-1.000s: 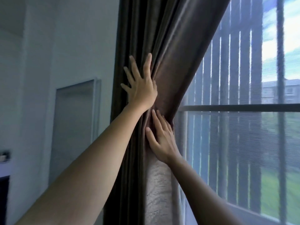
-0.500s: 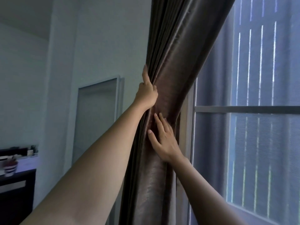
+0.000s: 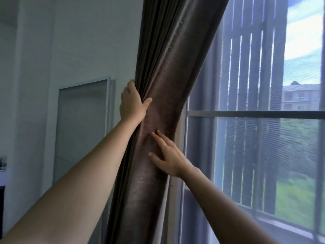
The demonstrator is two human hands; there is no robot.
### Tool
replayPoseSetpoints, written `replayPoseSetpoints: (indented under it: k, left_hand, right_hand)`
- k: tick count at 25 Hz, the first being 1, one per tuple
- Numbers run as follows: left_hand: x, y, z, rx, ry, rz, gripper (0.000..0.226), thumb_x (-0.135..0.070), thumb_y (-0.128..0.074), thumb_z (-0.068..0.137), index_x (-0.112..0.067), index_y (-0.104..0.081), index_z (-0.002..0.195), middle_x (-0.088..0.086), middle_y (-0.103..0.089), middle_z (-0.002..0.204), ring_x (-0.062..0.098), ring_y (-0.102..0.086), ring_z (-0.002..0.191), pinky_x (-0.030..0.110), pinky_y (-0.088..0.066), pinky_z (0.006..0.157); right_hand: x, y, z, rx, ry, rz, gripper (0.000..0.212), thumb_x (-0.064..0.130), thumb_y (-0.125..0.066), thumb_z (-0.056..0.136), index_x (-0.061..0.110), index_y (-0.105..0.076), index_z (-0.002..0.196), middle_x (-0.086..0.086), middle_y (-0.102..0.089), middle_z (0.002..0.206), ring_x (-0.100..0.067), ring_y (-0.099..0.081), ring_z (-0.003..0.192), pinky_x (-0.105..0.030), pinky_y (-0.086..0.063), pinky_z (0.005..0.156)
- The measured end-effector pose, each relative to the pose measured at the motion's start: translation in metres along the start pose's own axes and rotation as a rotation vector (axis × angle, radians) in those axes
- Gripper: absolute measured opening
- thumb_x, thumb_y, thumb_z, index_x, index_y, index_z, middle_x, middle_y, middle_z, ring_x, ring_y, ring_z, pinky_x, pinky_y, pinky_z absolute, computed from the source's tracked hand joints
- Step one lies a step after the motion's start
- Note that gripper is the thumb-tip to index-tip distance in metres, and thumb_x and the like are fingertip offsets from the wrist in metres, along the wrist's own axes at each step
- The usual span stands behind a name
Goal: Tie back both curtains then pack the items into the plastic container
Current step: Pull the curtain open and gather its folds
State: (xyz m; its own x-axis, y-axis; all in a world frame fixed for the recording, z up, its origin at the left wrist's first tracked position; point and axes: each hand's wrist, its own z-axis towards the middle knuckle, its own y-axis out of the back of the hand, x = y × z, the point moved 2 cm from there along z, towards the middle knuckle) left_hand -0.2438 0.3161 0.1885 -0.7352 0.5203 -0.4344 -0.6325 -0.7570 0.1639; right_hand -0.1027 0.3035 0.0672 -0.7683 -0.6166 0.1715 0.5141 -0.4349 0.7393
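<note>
A dark brown curtain (image 3: 168,67) hangs gathered into a narrow bundle at the window's left edge. My left hand (image 3: 132,104) wraps around the bundle's left side, with the fingers hidden behind the folds and the thumb on the front. Just below it, my right hand (image 3: 168,155) lies flat on the front of the bundle with its fingers spread. No tie-back band shows, and neither the second curtain nor the plastic container is in view.
The window (image 3: 255,113) with a horizontal bar and an insect screen fills the right side. A white wall with a framed panel (image 3: 82,129) stands on the left. A shelf edge (image 3: 3,169) shows at the far left.
My left hand went from lying flat on the curtain to closing around its left edge. My right hand slid slightly down and right. The view shifted left, then back right.
</note>
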Motion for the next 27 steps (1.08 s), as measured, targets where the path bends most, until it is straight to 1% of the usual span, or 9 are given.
replayPoseSetpoints:
  k: [3, 6, 8, 10, 12, 16, 21, 25, 27]
  left_hand:
    - [-0.044, 0.001, -0.029, -0.155, -0.290, 0.204, 0.082, -0.006, -0.063, 0.084, -0.026, -0.018, 0.149, 0.016, -0.015, 0.156, 0.036, -0.019, 0.142, 0.052, -0.026, 0.108]
    - [-0.090, -0.005, -0.047, -0.001, -0.574, 0.477, 0.076, 0.004, -0.050, 0.088, -0.030, -0.019, 0.149, 0.003, 0.000, 0.160, 0.033, 0.002, 0.145, 0.056, -0.007, 0.113]
    - [-0.120, -0.010, -0.059, 0.156, -0.522, 0.607, 0.062, -0.005, -0.044, 0.093, -0.025, -0.023, 0.148, 0.002, -0.004, 0.160, 0.030, 0.008, 0.145, 0.055, 0.001, 0.114]
    - [-0.151, -0.008, -0.077, 0.200, -0.396, 0.591, 0.056, -0.010, -0.043, 0.093, -0.019, -0.029, 0.146, 0.007, -0.010, 0.159, 0.032, 0.006, 0.145, 0.056, 0.002, 0.113]
    - [-0.190, -0.008, -0.101, 0.157, -0.349, 0.456, 0.060, -0.014, -0.048, 0.089, -0.014, -0.029, 0.146, 0.013, -0.011, 0.158, 0.034, 0.000, 0.145, 0.057, -0.002, 0.113]
    - [-0.291, -0.022, -0.158, 0.104, -0.460, -0.032, 0.064, -0.007, -0.049, 0.083, -0.006, -0.030, 0.144, 0.012, -0.018, 0.157, 0.030, -0.010, 0.145, 0.054, -0.012, 0.114]
    - [-0.406, -0.044, -0.236, 0.212, -0.456, -0.446, 0.058, -0.020, -0.037, 0.091, -0.005, -0.025, 0.146, 0.014, -0.018, 0.156, 0.030, -0.012, 0.145, 0.047, -0.011, 0.116]
    - [-0.483, -0.061, -0.299, 0.321, -0.484, -0.709, 0.056, -0.020, -0.039, 0.092, -0.002, -0.029, 0.144, 0.017, -0.024, 0.153, 0.032, -0.019, 0.143, 0.048, -0.023, 0.114]
    - [-0.522, -0.066, -0.325, 0.394, -0.472, -0.854, 0.056, -0.023, -0.035, 0.091, 0.000, -0.033, 0.142, 0.019, -0.029, 0.151, 0.033, -0.024, 0.141, 0.048, -0.030, 0.112]
  right_hand:
    - [-0.003, 0.038, -0.041, -0.019, -0.001, -0.101, 0.070, 0.041, -0.051, 0.092, 0.026, -0.014, 0.150, -0.003, -0.005, 0.160, -0.022, -0.014, 0.145, -0.029, -0.017, 0.115]
    - [-0.003, 0.089, -0.087, -0.065, -0.002, -0.207, 0.070, 0.040, -0.052, 0.092, 0.025, -0.016, 0.150, -0.005, -0.006, 0.160, -0.023, -0.012, 0.146, -0.033, -0.017, 0.115]
    - [-0.007, 0.132, -0.128, -0.081, -0.018, -0.292, 0.069, 0.042, -0.051, 0.092, 0.027, -0.016, 0.149, -0.003, -0.007, 0.159, -0.022, -0.009, 0.146, -0.037, -0.017, 0.116]
    - [-0.014, 0.175, -0.175, -0.083, -0.057, -0.374, 0.068, 0.045, -0.049, 0.092, 0.029, -0.016, 0.149, -0.001, -0.006, 0.160, -0.020, -0.006, 0.147, -0.036, -0.015, 0.115]
    - [-0.020, 0.219, -0.222, -0.091, -0.091, -0.467, 0.067, 0.046, -0.048, 0.092, 0.029, -0.016, 0.149, 0.000, -0.005, 0.160, -0.019, -0.004, 0.147, -0.036, -0.014, 0.115]
    - [-0.028, 0.288, -0.309, -0.094, -0.213, -0.642, 0.066, 0.048, -0.046, 0.092, 0.030, -0.017, 0.148, -0.001, -0.006, 0.160, -0.018, -0.002, 0.147, -0.035, -0.008, 0.117]
    - [-0.041, 0.346, -0.424, -0.059, -0.394, -0.879, 0.064, 0.045, -0.046, 0.092, 0.025, -0.022, 0.148, -0.004, -0.009, 0.159, -0.024, -0.005, 0.147, -0.037, -0.002, 0.116]
    - [-0.053, 0.378, -0.489, 0.065, -0.523, -1.087, 0.065, 0.045, -0.046, 0.091, 0.021, -0.024, 0.148, -0.008, -0.016, 0.158, -0.026, -0.009, 0.147, -0.042, -0.002, 0.117]
    - [-0.066, 0.393, -0.516, 0.104, -0.577, -1.212, 0.062, 0.047, -0.043, 0.091, 0.019, -0.032, 0.145, -0.010, -0.031, 0.152, -0.026, -0.017, 0.145, -0.041, 0.003, 0.117]
